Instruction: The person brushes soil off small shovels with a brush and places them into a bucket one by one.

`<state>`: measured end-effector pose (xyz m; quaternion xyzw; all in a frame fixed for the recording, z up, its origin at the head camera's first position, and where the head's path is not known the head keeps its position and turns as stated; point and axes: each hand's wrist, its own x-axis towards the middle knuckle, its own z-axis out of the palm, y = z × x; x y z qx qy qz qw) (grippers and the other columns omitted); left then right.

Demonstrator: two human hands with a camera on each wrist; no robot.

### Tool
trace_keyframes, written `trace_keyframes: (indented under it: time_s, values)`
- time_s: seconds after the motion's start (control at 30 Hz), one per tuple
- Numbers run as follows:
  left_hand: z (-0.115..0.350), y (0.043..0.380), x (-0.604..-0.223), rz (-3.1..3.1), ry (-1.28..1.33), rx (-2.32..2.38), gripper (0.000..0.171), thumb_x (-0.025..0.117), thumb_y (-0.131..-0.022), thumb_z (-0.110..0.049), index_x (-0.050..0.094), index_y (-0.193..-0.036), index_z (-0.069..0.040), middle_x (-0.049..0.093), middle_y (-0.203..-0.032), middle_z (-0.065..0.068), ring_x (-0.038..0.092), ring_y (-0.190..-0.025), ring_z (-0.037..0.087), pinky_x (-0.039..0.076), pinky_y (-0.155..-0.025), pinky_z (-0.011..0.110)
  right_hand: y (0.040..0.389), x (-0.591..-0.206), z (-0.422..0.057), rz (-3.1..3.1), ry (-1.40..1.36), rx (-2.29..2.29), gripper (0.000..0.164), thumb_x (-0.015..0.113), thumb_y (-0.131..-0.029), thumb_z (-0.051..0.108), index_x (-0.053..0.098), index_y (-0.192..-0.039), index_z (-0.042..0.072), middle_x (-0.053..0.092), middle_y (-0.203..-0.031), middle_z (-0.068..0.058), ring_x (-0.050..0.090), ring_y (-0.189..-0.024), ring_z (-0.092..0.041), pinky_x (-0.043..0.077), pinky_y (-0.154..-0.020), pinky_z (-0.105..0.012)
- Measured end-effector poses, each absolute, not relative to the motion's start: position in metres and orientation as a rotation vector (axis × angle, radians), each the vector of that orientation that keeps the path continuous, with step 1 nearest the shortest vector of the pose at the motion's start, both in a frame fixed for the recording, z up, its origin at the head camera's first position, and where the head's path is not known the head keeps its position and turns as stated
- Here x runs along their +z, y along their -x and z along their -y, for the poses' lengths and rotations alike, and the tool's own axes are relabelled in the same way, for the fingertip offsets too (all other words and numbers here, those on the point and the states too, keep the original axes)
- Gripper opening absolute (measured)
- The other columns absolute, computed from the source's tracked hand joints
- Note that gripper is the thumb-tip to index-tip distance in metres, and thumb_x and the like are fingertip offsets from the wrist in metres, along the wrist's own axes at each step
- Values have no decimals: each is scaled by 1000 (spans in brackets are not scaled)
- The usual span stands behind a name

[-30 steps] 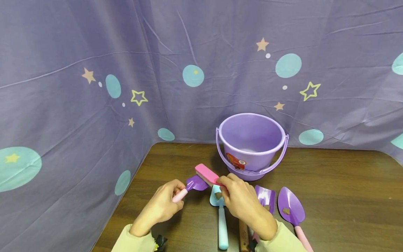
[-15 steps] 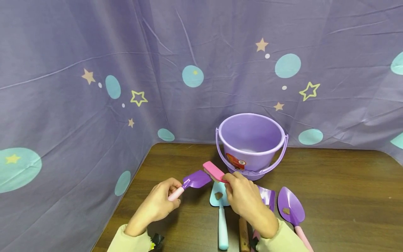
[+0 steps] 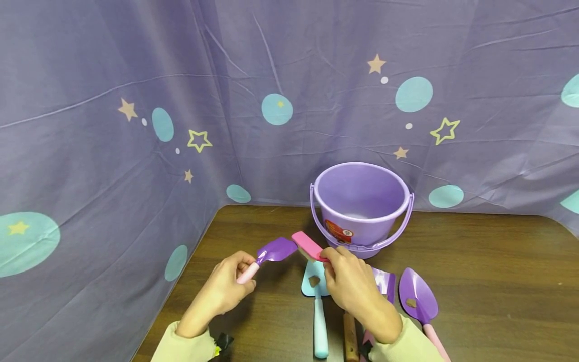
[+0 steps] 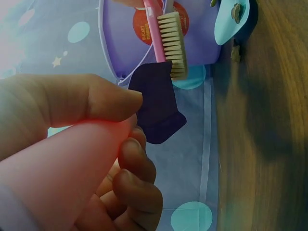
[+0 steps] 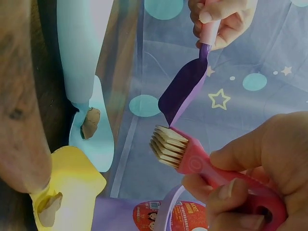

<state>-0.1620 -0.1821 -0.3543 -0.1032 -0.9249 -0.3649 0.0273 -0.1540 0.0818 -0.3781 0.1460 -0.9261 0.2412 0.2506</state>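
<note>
In the head view, my left hand (image 3: 226, 285) pinches the pink handle (image 3: 248, 273) of a small trowel, its purple blade (image 3: 278, 249) lifted above the table and pointing right. My right hand (image 3: 355, 281) grips a pink brush (image 3: 307, 245) with pale bristles (image 5: 168, 147). Blade tip and brush head meet or nearly meet; I cannot tell if they touch. The blade's underside shows dark in the right wrist view. Below the brush lies a teal shovel (image 3: 320, 322) with a brown lump (image 3: 314, 281) on its blade.
A lilac bucket (image 3: 377, 230) stands behind the hands. Right of the teal shovel lie a wooden-handled tool (image 3: 350, 334) with a yellow blade (image 5: 79, 178), a purple square shovel (image 3: 384, 282) and a purple round-bladed shovel (image 3: 417, 286) bearing a brown lump (image 3: 411, 302). A patterned curtain (image 3: 316, 141) hangs behind.
The brush has shifted right, from over the trowel's blade to its tip, then held nearly still. My left hand has drawn left while the trowel's blade rose and turned.
</note>
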Motion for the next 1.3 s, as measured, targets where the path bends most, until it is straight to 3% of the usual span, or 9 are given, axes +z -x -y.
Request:
trace_keyframes:
  time_s: [0.7,1.3]
  values:
    - [182,164,-356,2803,266,-1135,34,72,-67,2,62,-98,-9,57,-80,0,51,-68,12,42,-64,29,135,-362,-85,2514,-421,609,19,67,-76,7,66,-92,17,53,-74,5,48,-50,-17,35,-45,-31]
    - [178,163,-360,2813,266,-1147,34,73,-67,2,62,-97,-10,56,-80,-1,51,-68,11,42,-64,29,111,-351,-98,2554,-459,596,22,69,-75,8,68,-93,21,52,-77,15,41,-54,-5,33,-46,-24]
